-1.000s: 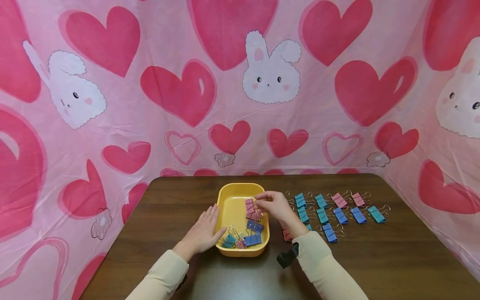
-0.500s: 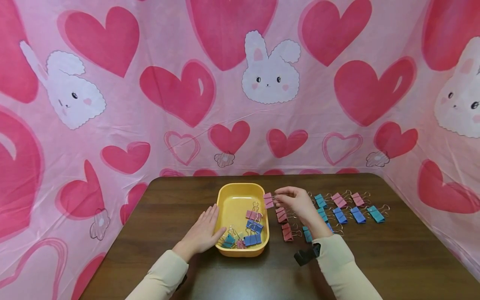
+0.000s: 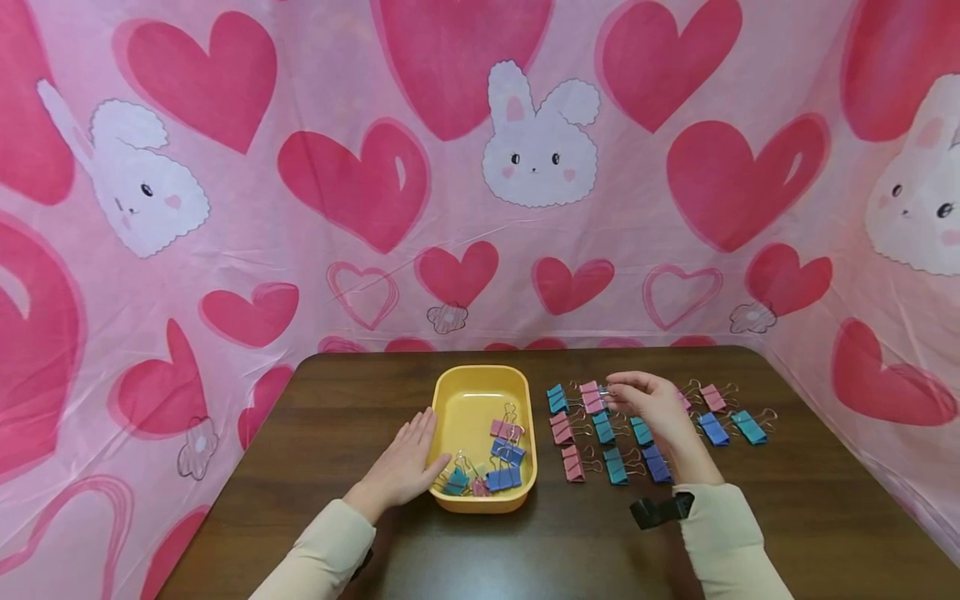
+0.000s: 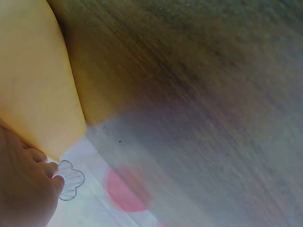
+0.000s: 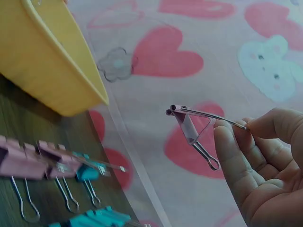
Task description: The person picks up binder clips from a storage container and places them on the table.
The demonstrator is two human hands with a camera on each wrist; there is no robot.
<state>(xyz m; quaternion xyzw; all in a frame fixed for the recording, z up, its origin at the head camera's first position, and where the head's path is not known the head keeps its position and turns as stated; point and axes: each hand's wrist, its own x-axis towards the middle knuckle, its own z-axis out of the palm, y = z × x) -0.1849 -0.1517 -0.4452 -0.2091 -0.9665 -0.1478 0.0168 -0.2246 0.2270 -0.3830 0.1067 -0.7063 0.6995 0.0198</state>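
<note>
My right hand (image 3: 660,417) pinches a pink binder clip (image 3: 592,397) by one wire handle, over the back row of clips right of the yellow tray (image 3: 534,417). In the right wrist view, that binder clip (image 5: 186,126) hangs in the air from thumb and fingertips, its other handle dangling. My left hand (image 3: 401,458) lies with extended fingers along the tray's left side; its fingers (image 4: 35,158) show at the tray wall in the left wrist view. Inside the tray are blue clips (image 3: 503,478), a pink clip (image 3: 507,429), a teal clip (image 3: 456,481) and a small pink clip (image 3: 481,487).
Rows of binder clips lie on the dark wooden table (image 3: 337,400) right of the tray, among them a teal clip (image 3: 557,398), a pink clip (image 3: 573,463) and a blue clip (image 3: 713,428). My right hand hides part of them. A heart-patterned cloth (image 3: 465,275) stands behind the table.
My right hand has carried the pink binder clip from above the tray, over its right rim, to the back row of clips. The left hand has stayed at the tray.
</note>
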